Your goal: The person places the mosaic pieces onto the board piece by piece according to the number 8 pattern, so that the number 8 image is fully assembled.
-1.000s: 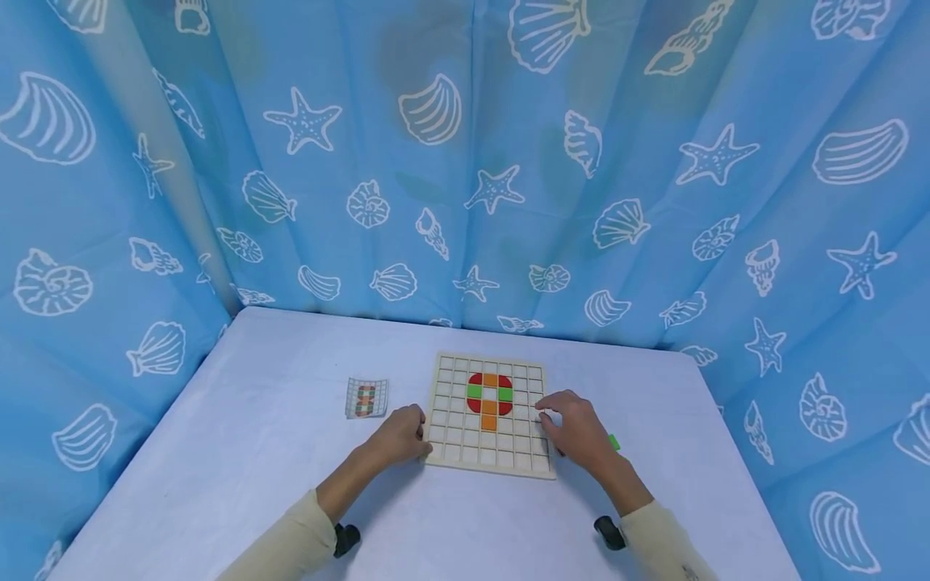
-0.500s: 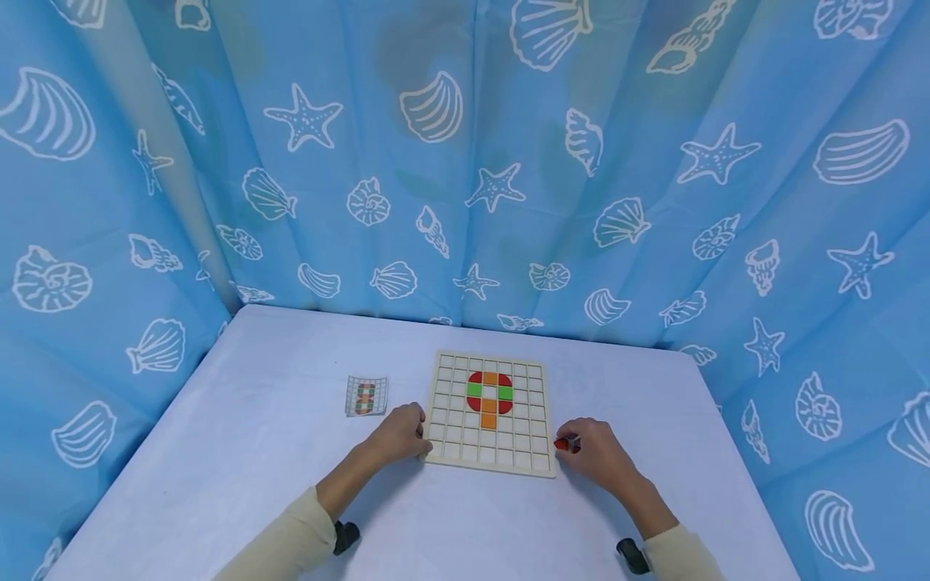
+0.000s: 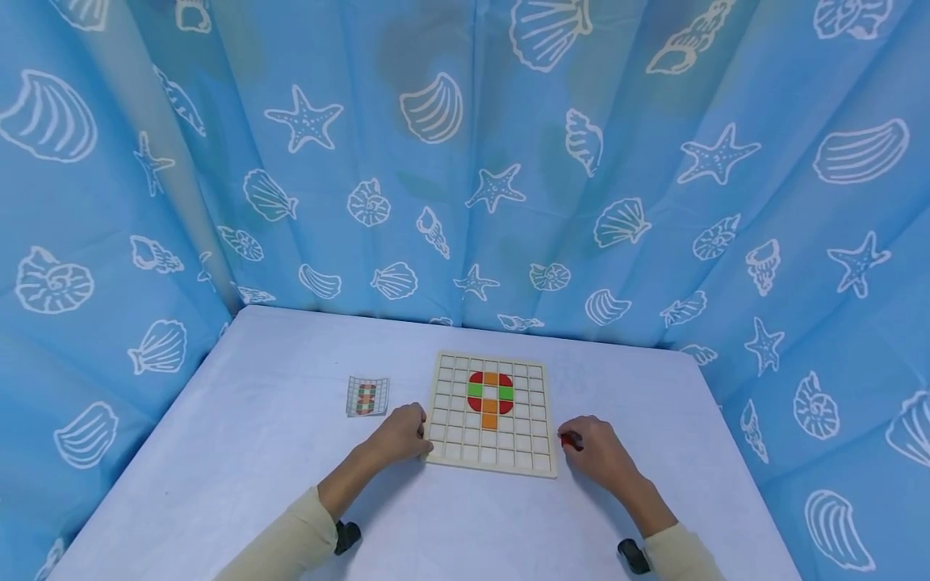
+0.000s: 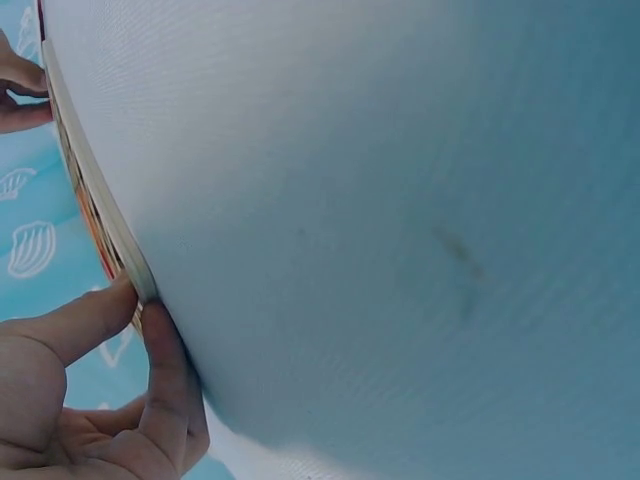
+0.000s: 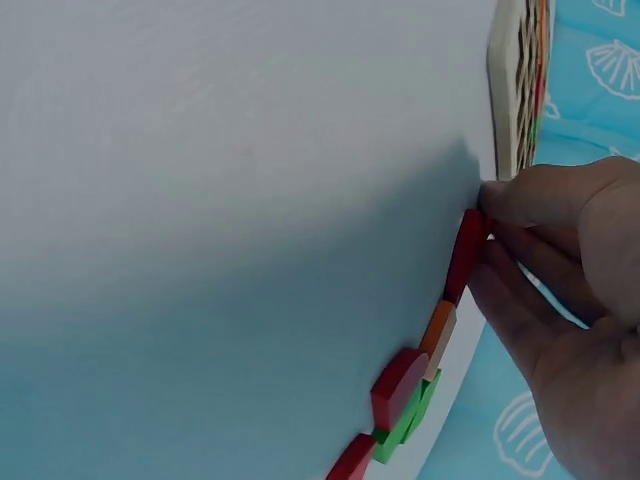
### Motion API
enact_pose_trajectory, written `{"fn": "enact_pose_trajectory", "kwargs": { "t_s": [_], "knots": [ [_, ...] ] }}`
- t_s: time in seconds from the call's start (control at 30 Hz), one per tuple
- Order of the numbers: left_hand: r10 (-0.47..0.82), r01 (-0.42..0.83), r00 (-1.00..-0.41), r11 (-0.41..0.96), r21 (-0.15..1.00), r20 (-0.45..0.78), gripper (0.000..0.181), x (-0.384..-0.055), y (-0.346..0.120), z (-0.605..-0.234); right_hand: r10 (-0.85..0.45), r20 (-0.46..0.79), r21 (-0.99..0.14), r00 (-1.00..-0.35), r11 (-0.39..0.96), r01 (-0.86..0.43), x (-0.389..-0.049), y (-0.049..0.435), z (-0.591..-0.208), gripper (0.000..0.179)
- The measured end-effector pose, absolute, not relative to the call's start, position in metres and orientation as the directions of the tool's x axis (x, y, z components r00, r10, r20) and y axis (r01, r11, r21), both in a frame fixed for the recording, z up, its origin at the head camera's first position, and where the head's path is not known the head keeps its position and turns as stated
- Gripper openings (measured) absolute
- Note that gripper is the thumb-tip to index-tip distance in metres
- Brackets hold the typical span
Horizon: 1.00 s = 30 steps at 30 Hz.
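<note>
A square wooden grid board point(image 3: 508, 445) lies on the white table. Red curved tiles, green tiles point(image 3: 505, 394) and orange tiles point(image 3: 490, 421) form a ring with a short stem in its cells. My left hand point(image 3: 400, 436) pinches the board's left edge near the front corner; thumb and forefinger meet on the rim in the left wrist view. Just beyond the right edge, my right hand point(image 3: 597, 453) pinches a red tile point(image 5: 466, 256) low over the tabletop. Its fingers partly hide the tile.
Loose blocks lie by the right hand in the right wrist view: an orange block point(image 5: 438, 338), a dark red rounded block point(image 5: 399, 388) and green blocks point(image 5: 405, 425). A pattern card point(image 3: 367, 396) lies left of the board. A blue shell-print curtain point(image 3: 465, 202) surrounds the table.
My right hand has drawn back from the board's right side toward me, down to the loose blocks, and a red tile now shows at its fingers. My left hand stays on the board.
</note>
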<state>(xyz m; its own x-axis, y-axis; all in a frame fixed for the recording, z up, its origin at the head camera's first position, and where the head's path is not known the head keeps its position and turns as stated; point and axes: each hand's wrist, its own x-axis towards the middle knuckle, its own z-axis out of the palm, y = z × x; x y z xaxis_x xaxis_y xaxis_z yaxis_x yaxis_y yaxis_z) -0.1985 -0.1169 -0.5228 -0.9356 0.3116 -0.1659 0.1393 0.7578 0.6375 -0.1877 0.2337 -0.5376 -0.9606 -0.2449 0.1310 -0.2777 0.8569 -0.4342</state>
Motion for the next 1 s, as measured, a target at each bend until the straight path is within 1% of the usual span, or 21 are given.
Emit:
{"fn": "enact_pose_trajectory", "kwargs": {
  "t_s": [0.1, 0.3, 0.47, 0.63, 0.77, 1.0],
  "knots": [
    [0.308, 0.138, -0.937, 0.756, 0.639, -0.162, 0.037, -0.198, -0.117, -0.522, -0.252, 0.118, -0.446, -0.961, 0.851, -0.278, -0.188, 0.234, -0.538, 0.026],
    [0.310, 0.140, -0.937, 0.754, 0.642, -0.159, 0.035, -0.199, -0.117, -0.522, -0.245, 0.103, -0.467, -0.964, 0.844, -0.264, -0.188, 0.234, -0.537, 0.031],
    [0.307, 0.136, -0.938, 0.753, 0.643, -0.161, 0.036, -0.199, -0.116, -0.522, -0.236, 0.083, -0.469, -0.968, 0.848, -0.246, -0.188, 0.233, -0.539, 0.027],
    [0.311, 0.141, -0.937, 0.752, 0.644, -0.157, 0.036, -0.198, -0.116, -0.523, -0.224, 0.113, -0.464, -0.968, 0.850, -0.251, -0.191, 0.235, -0.540, 0.027],
    [0.311, 0.144, -0.938, 0.754, 0.641, -0.156, 0.036, -0.198, -0.116, -0.523, -0.207, 0.142, -0.487, -0.968, 0.837, -0.250, -0.194, 0.232, -0.537, 0.029],
    [0.323, 0.169, -0.936, 0.758, 0.630, -0.137, 0.037, -0.199, -0.117, -0.526, -0.241, 0.193, -0.522, -0.951, 0.796, -0.307, -0.205, 0.200, -0.522, 0.029]
  ]
}}
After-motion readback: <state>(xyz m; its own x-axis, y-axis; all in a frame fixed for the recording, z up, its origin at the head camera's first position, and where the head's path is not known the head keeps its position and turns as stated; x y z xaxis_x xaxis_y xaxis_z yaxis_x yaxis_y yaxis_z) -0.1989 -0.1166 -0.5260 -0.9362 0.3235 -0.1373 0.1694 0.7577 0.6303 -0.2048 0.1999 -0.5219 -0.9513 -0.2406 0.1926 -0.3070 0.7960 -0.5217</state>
